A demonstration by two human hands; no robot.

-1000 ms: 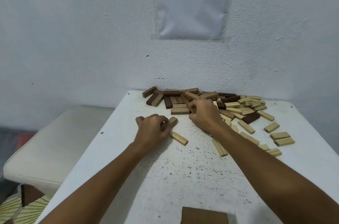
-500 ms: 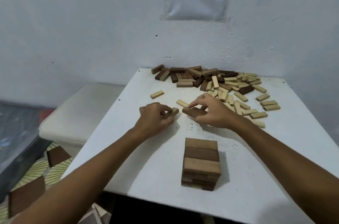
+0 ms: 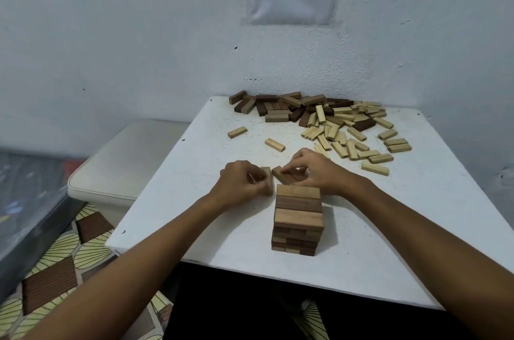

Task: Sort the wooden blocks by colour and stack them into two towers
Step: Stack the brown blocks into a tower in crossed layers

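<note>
From the head camera I see my left hand (image 3: 241,182) gripping one brown block (image 3: 267,179) and my right hand (image 3: 317,171) pinching more brown blocks (image 3: 286,176), just behind the dark tower (image 3: 298,218) on the worktop (image 3: 417,228). A careless wrist could topple it. Fingers hide how many blocks I hold. Unsorted blocks (image 3: 319,119) lie by the wall.
</note>
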